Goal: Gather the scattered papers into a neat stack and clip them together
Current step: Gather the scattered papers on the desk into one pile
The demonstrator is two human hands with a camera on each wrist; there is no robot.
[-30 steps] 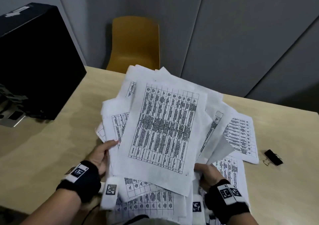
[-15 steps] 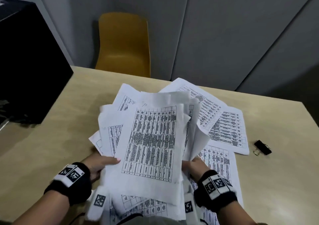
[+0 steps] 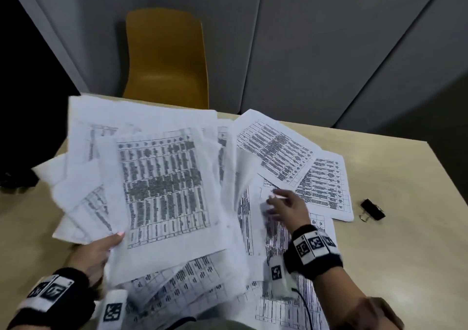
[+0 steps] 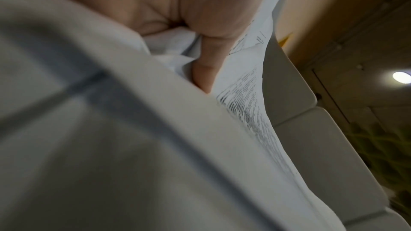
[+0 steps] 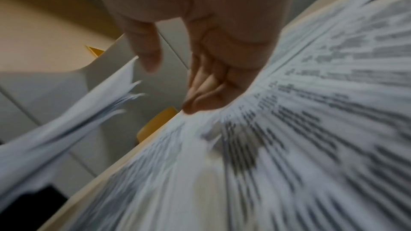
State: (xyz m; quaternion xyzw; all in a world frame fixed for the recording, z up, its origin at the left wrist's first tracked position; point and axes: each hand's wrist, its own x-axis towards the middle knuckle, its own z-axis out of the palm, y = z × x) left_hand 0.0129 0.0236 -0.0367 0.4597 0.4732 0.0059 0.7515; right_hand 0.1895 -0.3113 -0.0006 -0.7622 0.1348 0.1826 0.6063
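A loose, fanned bundle of printed papers is lifted off the table; my left hand grips its lower left edge, thumb on top. In the left wrist view my fingers curl into the sheets. My right hand is out over the sheets still lying flat, fingers stretched and holding nothing; the right wrist view shows my fingertips on a blurred sheet. A black binder clip lies alone at the right of the table.
More sheets lie spread toward the clip and near the front edge. A yellow chair stands behind the wooden table. A black box occupies the far left. Grey wall panels close the back.
My right hand has let go of the bundle and reached forward onto the flat sheets. The bundle, now held by the left hand alone, has swung up and left.
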